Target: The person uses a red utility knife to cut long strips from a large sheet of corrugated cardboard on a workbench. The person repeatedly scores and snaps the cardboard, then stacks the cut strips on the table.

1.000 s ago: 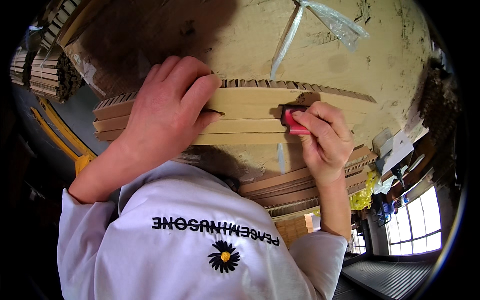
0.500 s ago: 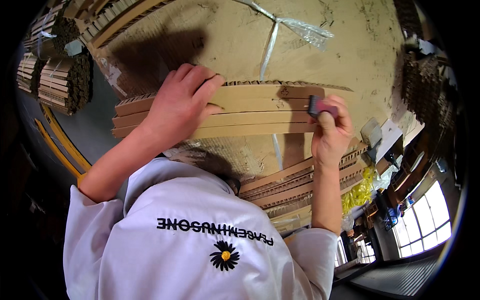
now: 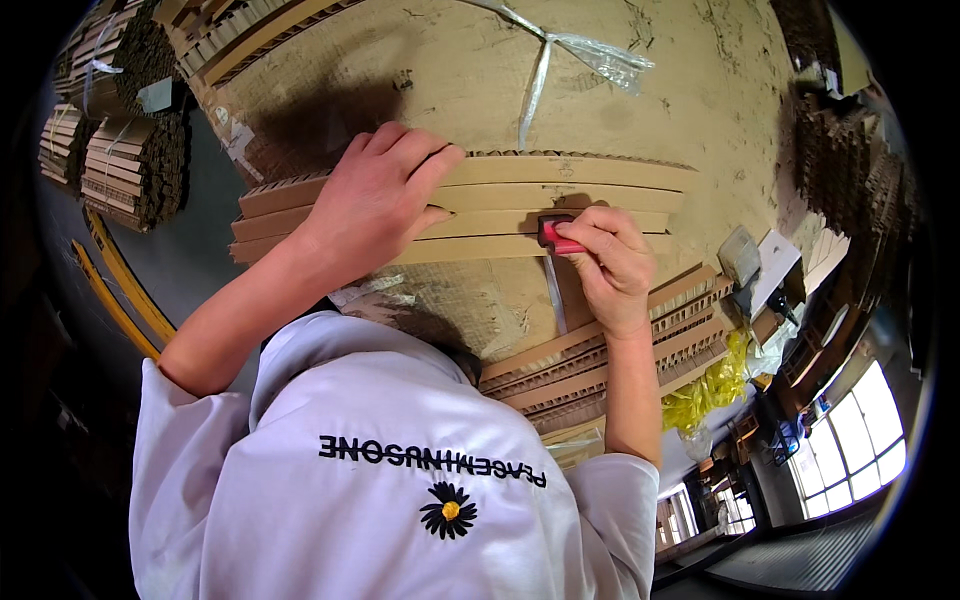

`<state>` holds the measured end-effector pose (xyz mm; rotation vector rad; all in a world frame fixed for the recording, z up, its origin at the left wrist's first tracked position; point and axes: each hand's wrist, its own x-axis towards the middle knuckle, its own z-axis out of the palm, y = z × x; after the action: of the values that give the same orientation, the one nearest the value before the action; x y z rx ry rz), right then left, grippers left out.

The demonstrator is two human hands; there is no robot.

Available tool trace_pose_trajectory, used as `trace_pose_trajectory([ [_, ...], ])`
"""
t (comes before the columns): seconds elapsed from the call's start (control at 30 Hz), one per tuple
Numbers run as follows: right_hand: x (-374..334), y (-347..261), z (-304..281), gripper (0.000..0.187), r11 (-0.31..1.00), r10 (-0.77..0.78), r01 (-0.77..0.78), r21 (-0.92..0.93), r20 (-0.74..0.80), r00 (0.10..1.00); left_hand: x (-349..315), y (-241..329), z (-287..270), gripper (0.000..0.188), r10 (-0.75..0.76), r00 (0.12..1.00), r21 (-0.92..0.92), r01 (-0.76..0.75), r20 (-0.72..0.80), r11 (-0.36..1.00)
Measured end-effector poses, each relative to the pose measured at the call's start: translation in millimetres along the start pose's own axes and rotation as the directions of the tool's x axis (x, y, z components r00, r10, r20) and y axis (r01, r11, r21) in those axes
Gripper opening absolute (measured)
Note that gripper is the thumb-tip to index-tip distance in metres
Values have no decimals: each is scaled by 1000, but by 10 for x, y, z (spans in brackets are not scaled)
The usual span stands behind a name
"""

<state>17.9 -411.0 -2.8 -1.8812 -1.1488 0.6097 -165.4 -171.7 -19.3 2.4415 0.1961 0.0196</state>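
Several long corrugated cardboard strips (image 3: 500, 198) lie side by side across the surface in front of me, and small dark marks show on some of them. My left hand (image 3: 375, 195) grips the strips left of their middle, fingers bent over the far ones and thumb on a nearer one. In my right hand (image 3: 612, 255), a small red stamp (image 3: 568, 240) with a dark end is pinched between thumb and fingers. Its dark end is down at one of the nearer strips; whether it touches is hidden.
More cardboard strips (image 3: 560, 375) lie close to my body at right, and others (image 3: 270, 40) at the far left. Clear plastic strapping (image 3: 600, 62) crosses the surface. Tied cardboard bundles (image 3: 125, 170) stand at left. Yellow plastic (image 3: 715, 395) and a grey block (image 3: 740, 262) are at right.
My right hand has moved left and nearer to me, bringing the stamp from the strips' right part down to a nearer strip. My left hand stays on the strips.
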Motion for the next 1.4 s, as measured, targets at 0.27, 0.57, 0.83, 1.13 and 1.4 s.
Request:
trace_pose_trajectory([
  [0.27,42,13,44,24,999,-13,13,-52,1,1000,-43,-3,35,64,-6,999,-16,6,-49,1000],
  [0.57,99,14,81,24,978,-76,75,-192,0,997,-329,17,3,83,-77,997,19,78,-17,997],
  [0.83,88,35,101,25,971,-41,35,-236,-16,999,-383,194,33,63,45,990,17,-43,-132,999],
  [1.13,50,30,95,24,974,-24,16,-226,-30,999,-570,266,289,38,154,984,78,-147,-92,986],
  [1.4,29,15,110,21,995,49,-53,-86,-43,998,-636,329,280,35,193,974,176,-171,-116,969],
])
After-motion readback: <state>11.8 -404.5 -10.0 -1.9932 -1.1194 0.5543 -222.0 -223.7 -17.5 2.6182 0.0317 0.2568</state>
